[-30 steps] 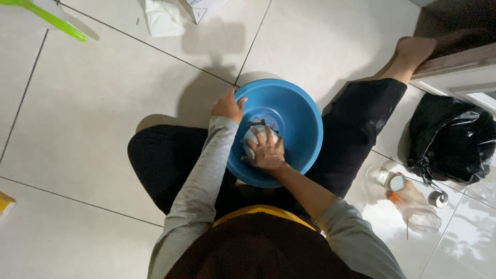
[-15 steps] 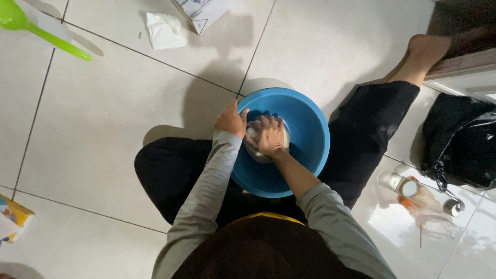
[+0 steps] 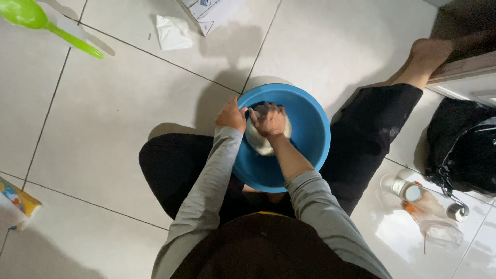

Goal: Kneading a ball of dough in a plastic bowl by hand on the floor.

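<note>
Head view, person seated on tiled floor [image 3: 119, 119]. Far left: green ladle [image 3: 46, 26]; further right, a crumpled white tissue [image 3: 173, 32]. Left hand [image 3: 232, 115] grips the rim of the blue basin [image 3: 310, 139], fingers curled closed over the edge. Right hand [image 3: 268, 120] presses down on the pale dough lump [image 3: 263, 142] inside the basin, fingers bent over it. Far right: black bag [image 3: 465, 150].

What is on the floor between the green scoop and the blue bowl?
In the head view, only bare tile lies between the green scoop and the blue bowl; a crumpled white tissue lies off to one side.
</note>
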